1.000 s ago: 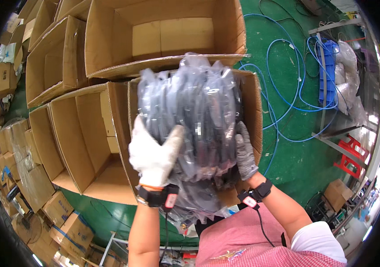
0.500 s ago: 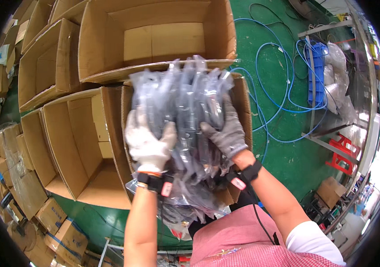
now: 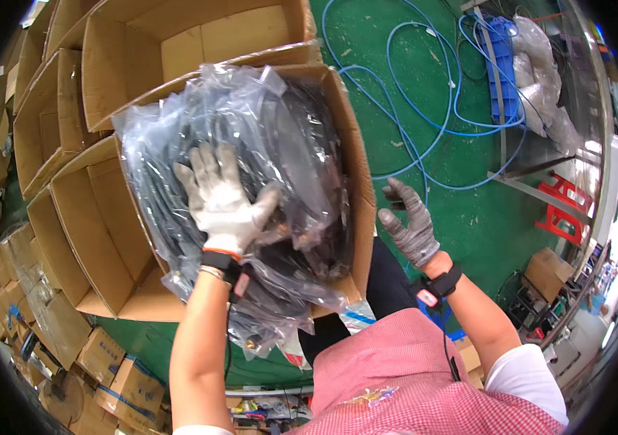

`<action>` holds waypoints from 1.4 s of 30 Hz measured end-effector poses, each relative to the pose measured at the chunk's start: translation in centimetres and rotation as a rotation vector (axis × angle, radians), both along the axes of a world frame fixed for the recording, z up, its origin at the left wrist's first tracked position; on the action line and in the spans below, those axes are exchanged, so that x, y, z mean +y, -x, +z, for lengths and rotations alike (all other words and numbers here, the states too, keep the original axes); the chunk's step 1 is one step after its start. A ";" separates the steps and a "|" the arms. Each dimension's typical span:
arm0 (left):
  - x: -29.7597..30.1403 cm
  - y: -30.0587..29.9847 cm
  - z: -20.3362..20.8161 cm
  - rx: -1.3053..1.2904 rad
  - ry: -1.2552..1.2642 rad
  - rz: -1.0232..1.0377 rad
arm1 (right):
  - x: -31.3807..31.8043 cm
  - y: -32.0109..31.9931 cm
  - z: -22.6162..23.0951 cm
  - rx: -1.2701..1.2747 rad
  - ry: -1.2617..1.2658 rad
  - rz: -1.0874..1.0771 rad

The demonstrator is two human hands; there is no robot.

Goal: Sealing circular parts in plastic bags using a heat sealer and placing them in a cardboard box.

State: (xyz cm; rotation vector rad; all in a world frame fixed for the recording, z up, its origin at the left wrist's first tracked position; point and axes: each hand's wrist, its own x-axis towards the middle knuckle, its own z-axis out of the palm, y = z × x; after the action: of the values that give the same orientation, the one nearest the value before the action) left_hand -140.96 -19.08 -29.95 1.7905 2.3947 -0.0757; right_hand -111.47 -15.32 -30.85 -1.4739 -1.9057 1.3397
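Observation:
My left hand point(image 3: 223, 203), in a white glove, lies with fingers spread on a heap of clear plastic bags point(image 3: 251, 123). Dark, long, cable-like items show through the plastic, with a few copper-coloured bits near the thumb. The heap fills an open cardboard box point(image 3: 358, 188) and spills over its near edge. Apart from the box, off its right side, my right hand point(image 3: 412, 226) in a grey glove hovers above the green floor. Its thumb and fingers are apart, the fingers a little bent, and nothing is in them.
Open cardboard boxes point(image 3: 110, 217) adjoin the filled one on the left, and a larger open box point(image 3: 244, 36) adjoins it at the far side. Blue hose point(image 3: 396, 116) loops over the floor at right. Beyond lie a blue crate point(image 3: 499, 69) and a red stool point(image 3: 564, 209).
Both hands were pressing the bags from either side. My right hand has let go and moved right, out of the box. My left hand now lies flatter, and the bags are spread lower and wider.

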 end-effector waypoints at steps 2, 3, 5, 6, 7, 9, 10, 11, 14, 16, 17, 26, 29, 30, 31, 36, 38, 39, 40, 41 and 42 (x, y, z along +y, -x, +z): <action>0.3 -0.2 -0.1 0.007 -0.032 -0.007 | -0.8 -2.3 0.5 -0.053 0.020 0.017; 0.1 -0.8 0.5 -0.004 -0.021 0.013 | -1.3 -3.1 0.8 -0.097 0.035 0.041; -1.4 -3.0 1.3 -0.052 -0.220 -0.062 | -2.2 -4.4 1.1 -0.081 0.068 0.000; -1.9 -4.2 2.6 -0.151 -0.261 -0.185 | -2.5 -5.1 1.2 -0.099 0.045 0.028; -2.6 -6.4 3.8 -0.248 -0.327 -0.293 | -2.9 -5.7 1.3 -0.117 0.022 0.055; -4.8 -10.7 5.0 -0.491 -0.136 -0.448 | -3.4 -7.0 1.3 -0.116 0.050 0.033; -6.4 -12.2 4.6 -0.618 0.082 -0.534 | -3.4 -7.6 1.4 -0.116 0.063 0.019; -8.9 -13.1 4.1 -0.584 0.219 -0.585 | -3.5 -7.7 1.4 -0.104 0.076 0.010; -15.5 -11.5 0.2 -0.332 0.514 -0.799 | -3.6 -7.8 1.8 -0.124 0.111 0.019; -15.5 -9.4 1.2 -0.369 0.473 -0.813 | -3.9 -8.7 1.7 -0.127 0.130 -0.023; -15.8 -8.4 2.1 -0.334 0.561 -0.830 | -4.4 -9.2 1.8 -0.130 0.135 -0.026; -17.4 -6.8 2.3 -0.304 0.622 -0.800 | -9.9 -0.7 2.8 0.021 0.660 0.208; -16.7 -7.2 3.6 -0.288 0.630 -0.734 | -12.8 4.8 -1.4 -0.442 0.577 0.066; -16.6 -7.4 4.1 -0.284 0.626 -0.647 | -12.3 6.1 -2.6 -0.467 0.612 -0.062; -16.8 -7.1 4.6 -0.280 0.635 -0.641 | -11.2 7.1 -4.2 -0.489 0.648 -0.185; -18.2 -6.6 4.2 -0.370 0.623 -0.402 | -8.3 8.8 -9.5 -0.636 0.786 -0.341; -19.3 -5.5 3.3 -0.440 0.450 -0.530 | -9.2 8.3 -10.4 -0.584 0.573 -0.450; -19.3 -5.2 3.2 -0.451 0.447 -0.516 | -9.4 7.7 -10.9 -0.562 0.536 -0.420; -19.1 -5.3 3.4 -0.455 0.448 -0.516 | -10.2 7.1 -10.8 -0.576 0.529 -0.408; -19.1 -5.3 3.4 -0.457 0.442 -0.514 | -10.8 6.8 -10.0 -0.578 0.525 -0.391; -19.6 -5.3 3.1 -0.455 0.331 -0.477 | -11.7 6.6 -8.9 -0.580 0.521 -0.370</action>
State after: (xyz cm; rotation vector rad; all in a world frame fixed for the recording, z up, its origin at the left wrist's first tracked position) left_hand -135.69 -38.67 -26.89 1.9183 1.5229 -0.0973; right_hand -118.10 -26.97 -39.73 -2.5578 -1.4930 1.3850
